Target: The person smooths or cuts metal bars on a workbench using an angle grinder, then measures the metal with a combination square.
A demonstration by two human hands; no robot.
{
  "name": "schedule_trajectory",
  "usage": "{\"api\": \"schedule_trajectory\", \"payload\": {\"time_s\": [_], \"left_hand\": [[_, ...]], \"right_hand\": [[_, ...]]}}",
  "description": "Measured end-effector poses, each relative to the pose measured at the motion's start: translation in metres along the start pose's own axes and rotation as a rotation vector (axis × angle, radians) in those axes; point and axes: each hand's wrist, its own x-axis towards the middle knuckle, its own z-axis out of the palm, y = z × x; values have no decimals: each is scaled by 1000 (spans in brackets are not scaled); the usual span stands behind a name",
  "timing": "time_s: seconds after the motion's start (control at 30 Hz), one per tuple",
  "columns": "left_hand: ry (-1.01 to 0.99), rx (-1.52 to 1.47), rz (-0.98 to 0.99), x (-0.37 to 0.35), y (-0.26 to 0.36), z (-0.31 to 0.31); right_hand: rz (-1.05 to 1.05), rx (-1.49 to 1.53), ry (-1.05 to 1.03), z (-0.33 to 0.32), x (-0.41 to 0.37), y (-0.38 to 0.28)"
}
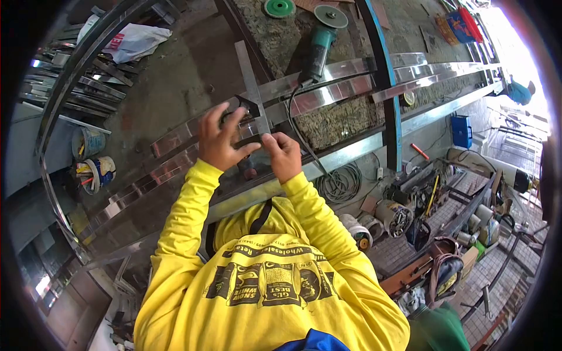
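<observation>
My right hand (284, 155) pinches the near end of a combination square, whose flat steel blade (252, 82) points away from me over the metal strips. A dark head (248, 106) sits on the blade. Just left of it, my left hand (219, 137) is open, its fingers and thumb apart around the side of the head. Shiny metal strips (322, 98) run crosswise beneath the square. Beyond them rests a green angle grinder (319, 52) with its disc up, its cord trailing back toward me.
A dark upright bar with a blue edge (380, 64) crosses the strips at right. A metal rail (351, 153) runs along my front. Coiled cable (341, 182), buckets (393, 216) and tools lie at right. A white sack (137, 42) and stacked metal pieces (76, 88) are at left.
</observation>
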Motion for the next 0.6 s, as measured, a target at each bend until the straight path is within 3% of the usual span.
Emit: {"api": "schedule_trajectory", "payload": {"time_s": [0.07, 0.17, 0.43, 0.53, 0.6], "left_hand": [[-200, 111, 68, 3, 0, 8], [-306, 27, 65, -1, -11, 23], [-318, 49, 70, -3, -13, 27], [-359, -28, 21, -4, -15, 29], [-359, -30, 26, -1, -12, 28]], "right_hand": [[5, 4, 8, 2, -3, 15], [116, 70, -16, -1, 0, 9], [177, -113, -190, -28, 7, -4], [199, -222, -167, -31, 5, -7], [140, -431, -31, -38, -2, -17]]}}
